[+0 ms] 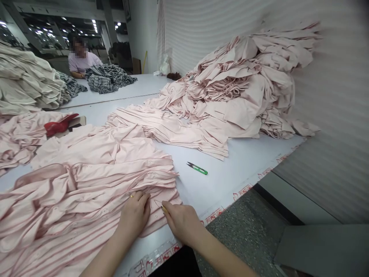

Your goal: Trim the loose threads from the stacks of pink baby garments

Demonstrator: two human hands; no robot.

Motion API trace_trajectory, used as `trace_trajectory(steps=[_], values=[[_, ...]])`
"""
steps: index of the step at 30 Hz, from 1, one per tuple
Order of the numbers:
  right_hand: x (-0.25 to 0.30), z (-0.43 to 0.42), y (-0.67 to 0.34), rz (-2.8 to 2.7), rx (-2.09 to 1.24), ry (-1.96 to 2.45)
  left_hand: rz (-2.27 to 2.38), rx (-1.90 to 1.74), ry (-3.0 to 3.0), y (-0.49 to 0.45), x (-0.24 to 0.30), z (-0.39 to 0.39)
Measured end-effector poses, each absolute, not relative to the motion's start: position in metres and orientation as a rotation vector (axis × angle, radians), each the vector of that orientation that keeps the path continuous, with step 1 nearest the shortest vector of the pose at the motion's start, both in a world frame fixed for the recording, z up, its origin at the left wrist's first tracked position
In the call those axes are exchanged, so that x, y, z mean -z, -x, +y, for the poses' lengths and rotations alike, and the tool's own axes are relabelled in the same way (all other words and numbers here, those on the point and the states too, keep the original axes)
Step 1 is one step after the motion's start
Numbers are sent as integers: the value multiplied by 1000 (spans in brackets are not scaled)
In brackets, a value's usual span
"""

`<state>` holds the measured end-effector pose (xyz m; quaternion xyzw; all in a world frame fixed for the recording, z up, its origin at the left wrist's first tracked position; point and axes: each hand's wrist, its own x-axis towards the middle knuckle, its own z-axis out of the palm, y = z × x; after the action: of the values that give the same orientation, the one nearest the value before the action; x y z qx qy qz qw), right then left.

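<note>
My left hand (pixel 134 213), with a gold ring, rests on a stack of pale pink button-front garments (pixel 86 181), its fingers gathered on the cloth near the stack's edge. My right hand (pixel 181 223) lies just beside it, fingertips pinched together at the same edge. A thin pale loop, perhaps thread (pixel 158 203), runs from those fingertips, but I cannot tell whether they hold it. Green-handled thread snips (pixel 197 168) lie on the white table (pixel 230 165) above my right hand, out of reach of my fingertips.
A tall heap of pink garments (pixel 239 84) rises at the far right against a white corrugated curtain (pixel 331 115). A red object (pixel 60 124) lies at left. Beyond, a co-worker (pixel 82 57) sits by striped cloth (pixel 108 79) and a cream stack (pixel 23 80). The table's edge drops to a grey floor (pixel 242 238).
</note>
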<state>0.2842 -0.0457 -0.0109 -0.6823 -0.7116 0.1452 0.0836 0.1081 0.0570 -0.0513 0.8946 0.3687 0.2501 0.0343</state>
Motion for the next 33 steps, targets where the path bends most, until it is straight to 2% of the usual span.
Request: trace_trajectory(steps=[14,21,27,33], values=[[19,-24,-248,-2131,-174,2004,1260,-887,-2413,-109,45,72],[17,1,-223,-2047,-322,2269,1263,-899,-2434,-109,53,48],[16,-18,-248,-2211,-256,2098,1406,-690,-2435,-118,44,59],[11,-24,-254,-1991,-380,1985,1433,-781,-2363,-112,42,65]])
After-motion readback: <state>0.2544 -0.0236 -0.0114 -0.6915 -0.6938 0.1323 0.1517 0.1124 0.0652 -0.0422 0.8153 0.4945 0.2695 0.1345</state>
